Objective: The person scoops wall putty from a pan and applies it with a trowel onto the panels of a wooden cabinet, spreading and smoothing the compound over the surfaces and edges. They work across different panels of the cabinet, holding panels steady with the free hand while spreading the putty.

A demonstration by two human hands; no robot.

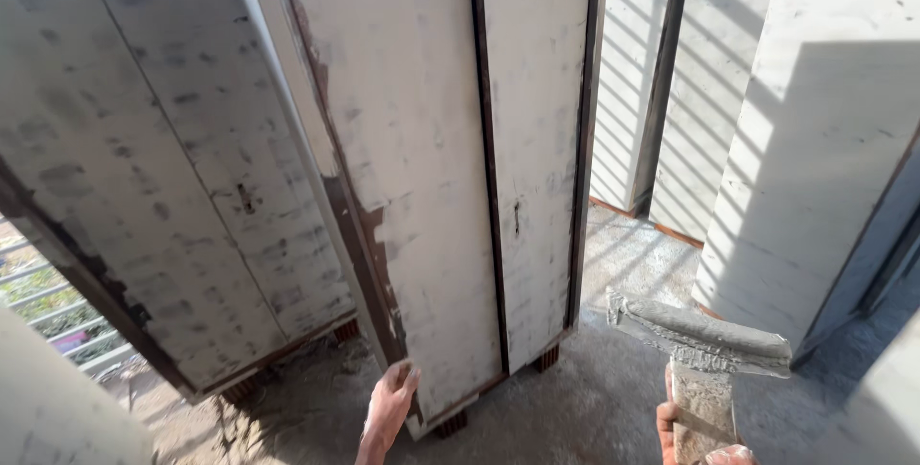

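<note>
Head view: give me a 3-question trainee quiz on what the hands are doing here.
1. True or false: the left hand touches the lower edge of the white-coated door panel.
2. Which tool does the right hand hold? A) paint roller B) putty-caked trowel C) hammer
3. What do the leaning panels stand on, above the concrete floor?

Key:
1. True: its fingers rest on the panel's bottom left edge.
2. B: the putty-caked trowel, blade crosswise, covered in grey paste.
3. Small reddish blocks under their bottom edges.
</note>
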